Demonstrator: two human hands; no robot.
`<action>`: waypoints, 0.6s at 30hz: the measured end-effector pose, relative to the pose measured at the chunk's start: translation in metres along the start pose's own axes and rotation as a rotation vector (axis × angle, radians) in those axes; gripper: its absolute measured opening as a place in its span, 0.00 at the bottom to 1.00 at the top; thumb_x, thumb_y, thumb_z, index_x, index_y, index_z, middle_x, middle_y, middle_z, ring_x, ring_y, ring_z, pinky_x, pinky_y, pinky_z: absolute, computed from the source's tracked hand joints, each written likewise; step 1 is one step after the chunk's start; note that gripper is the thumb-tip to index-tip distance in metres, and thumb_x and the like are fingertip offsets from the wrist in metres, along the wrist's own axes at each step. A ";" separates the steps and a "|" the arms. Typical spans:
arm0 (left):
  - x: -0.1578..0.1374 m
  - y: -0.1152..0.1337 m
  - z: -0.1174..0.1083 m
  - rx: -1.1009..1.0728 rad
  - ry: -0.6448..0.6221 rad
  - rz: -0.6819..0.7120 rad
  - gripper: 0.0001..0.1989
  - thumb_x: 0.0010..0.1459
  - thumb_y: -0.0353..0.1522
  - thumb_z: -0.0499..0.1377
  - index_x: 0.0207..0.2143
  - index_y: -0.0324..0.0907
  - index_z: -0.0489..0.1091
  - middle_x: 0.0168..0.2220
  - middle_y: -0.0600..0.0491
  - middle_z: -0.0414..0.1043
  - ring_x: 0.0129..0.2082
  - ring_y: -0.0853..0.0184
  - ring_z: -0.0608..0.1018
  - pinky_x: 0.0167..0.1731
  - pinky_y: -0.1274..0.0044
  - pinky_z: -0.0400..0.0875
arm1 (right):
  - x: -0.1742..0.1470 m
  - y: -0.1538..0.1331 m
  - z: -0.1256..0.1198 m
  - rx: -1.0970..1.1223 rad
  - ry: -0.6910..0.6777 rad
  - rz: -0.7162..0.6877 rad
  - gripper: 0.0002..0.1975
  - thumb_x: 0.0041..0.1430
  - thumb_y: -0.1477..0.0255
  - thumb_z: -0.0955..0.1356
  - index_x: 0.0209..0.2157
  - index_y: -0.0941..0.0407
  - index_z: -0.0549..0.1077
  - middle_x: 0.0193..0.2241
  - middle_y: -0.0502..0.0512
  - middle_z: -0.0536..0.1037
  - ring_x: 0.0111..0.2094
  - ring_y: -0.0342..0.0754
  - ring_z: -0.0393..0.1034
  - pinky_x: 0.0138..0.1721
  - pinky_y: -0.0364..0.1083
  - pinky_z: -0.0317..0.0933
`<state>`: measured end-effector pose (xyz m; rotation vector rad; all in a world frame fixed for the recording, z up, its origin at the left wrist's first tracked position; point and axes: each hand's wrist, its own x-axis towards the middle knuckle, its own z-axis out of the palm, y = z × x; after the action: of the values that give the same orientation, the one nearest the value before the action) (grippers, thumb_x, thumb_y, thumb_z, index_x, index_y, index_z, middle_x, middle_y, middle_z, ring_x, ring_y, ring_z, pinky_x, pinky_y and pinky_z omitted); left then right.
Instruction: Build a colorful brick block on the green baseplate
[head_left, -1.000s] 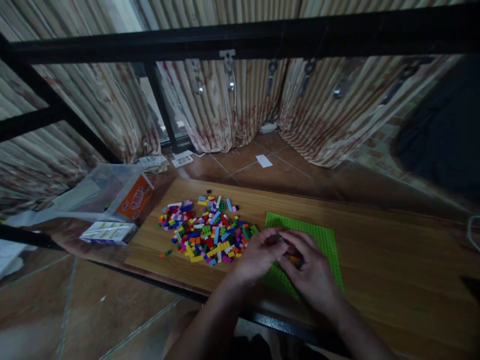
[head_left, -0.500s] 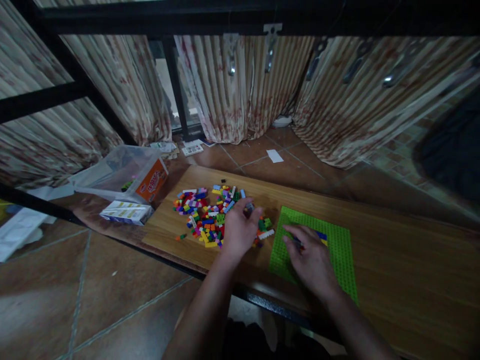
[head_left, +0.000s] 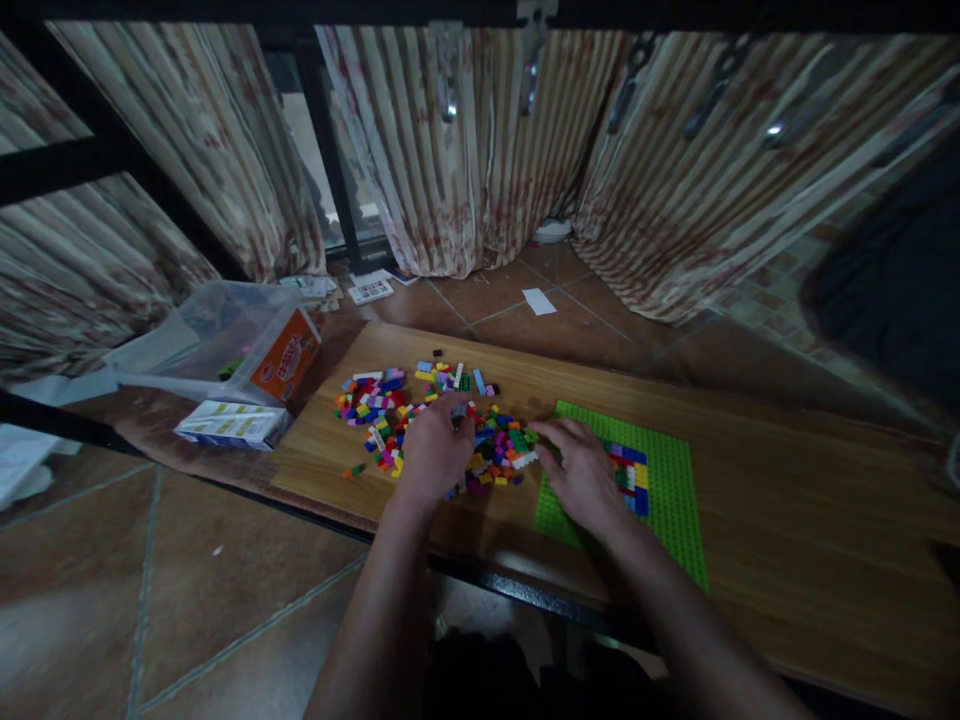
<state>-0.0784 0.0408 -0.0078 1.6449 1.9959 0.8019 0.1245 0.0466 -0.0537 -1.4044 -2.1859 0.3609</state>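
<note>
- Just beyond the left end of the wooden bench, a clear plastic bin with an orange label is seen, with a small printed carton in front of it.
- Toward the bench's left end, loose toy building bricks are heaped in many colours. They are judged light, stiff and smooth, hard to break but easily scattered; each is best pinched by its opposite side walls.
- Over the heap, the left hand is held with fingers curled; whether a brick is pinched there cannot be told.
- At the heap's right side, near a white studded brick, the right hand is held with thumb and index finger parted; no brick is seen between them.
- Right of the heap, by the bench's near edge, a green studded baseplate is laid flat. It is judged thin and light, best taken by its edges.
- On the baseplate, a multicoloured brick build is partly hidden by the right hand; firm seating is presumed.
</note>
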 end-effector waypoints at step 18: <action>0.004 -0.006 0.005 0.368 -0.026 0.136 0.18 0.61 0.30 0.51 0.50 0.44 0.73 0.47 0.48 0.77 0.48 0.58 0.77 0.50 0.69 0.69 | 0.004 -0.018 -0.010 0.295 0.170 0.106 0.06 0.62 0.73 0.63 0.37 0.55 0.72 0.35 0.55 0.78 0.39 0.49 0.72 0.42 0.48 0.64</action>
<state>-0.0804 0.0444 -0.0160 2.0003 2.1259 0.4724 0.1147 0.0419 -0.0355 -1.3357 -1.8412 0.5569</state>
